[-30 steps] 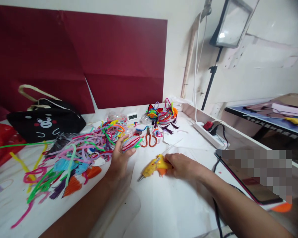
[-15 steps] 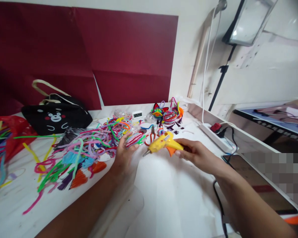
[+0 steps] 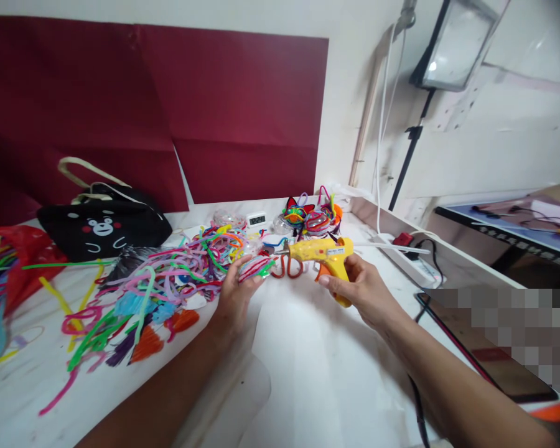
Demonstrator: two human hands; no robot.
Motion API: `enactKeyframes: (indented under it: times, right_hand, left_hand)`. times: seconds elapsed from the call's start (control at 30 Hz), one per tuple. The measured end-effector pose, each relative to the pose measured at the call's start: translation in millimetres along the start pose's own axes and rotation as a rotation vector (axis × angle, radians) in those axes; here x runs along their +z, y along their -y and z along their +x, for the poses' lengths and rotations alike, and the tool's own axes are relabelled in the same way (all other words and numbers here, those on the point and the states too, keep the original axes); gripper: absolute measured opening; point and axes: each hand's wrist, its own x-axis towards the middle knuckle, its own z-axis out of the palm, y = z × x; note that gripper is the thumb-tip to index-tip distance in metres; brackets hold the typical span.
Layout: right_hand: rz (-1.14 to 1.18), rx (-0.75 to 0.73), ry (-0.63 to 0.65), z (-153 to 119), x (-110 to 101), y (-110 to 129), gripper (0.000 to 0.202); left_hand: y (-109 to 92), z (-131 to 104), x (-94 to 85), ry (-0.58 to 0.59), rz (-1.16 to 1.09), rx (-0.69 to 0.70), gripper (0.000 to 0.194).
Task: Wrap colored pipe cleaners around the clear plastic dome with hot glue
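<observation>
My right hand (image 3: 361,286) is closed around the handle of a yellow glue gun (image 3: 320,252) with an orange trigger. A white glue stick (image 3: 387,247) juts from its back end. The metal nozzle points left, close above a clear ball wrapped in pink, red and green pipe cleaners (image 3: 256,267). My left hand (image 3: 237,286) grips that ball from the left, thumb in front. Red-handled pliers (image 3: 289,266) lie just behind the nozzle, partly hidden by the glue gun.
A tangled heap of pipe cleaners (image 3: 168,274) with tassels (image 3: 147,345) spreads on the left, before a black bag (image 3: 105,227). Decorated balls (image 3: 317,218) stand at the back beside a small digital clock (image 3: 256,219). A power strip (image 3: 413,264) and a tablet (image 3: 490,348) lie right.
The glue gun has swung from tilted down to nearly level. Its nozzle has come up to the wrapped ball, and the glue stick now shows behind it. My left hand stays on the ball.
</observation>
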Motion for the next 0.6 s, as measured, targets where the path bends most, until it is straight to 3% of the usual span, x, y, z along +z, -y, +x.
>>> enactKeyframes:
  times: [0.3, 0.6]
  right_hand:
    - [-0.118, -0.102, 0.022, -1.3, 10.7, -6.3, 0.049]
    - [-0.028, -0.105, -0.007, -3.2, 16.1, -6.5, 0.048]
  left_hand:
    - [-2.0, -1.0, 0.8, 0.011, -0.001, -0.003, 0.056]
    - [-1.2, -0.2, -1.2, 0.029, -0.001, 0.01, 0.057]
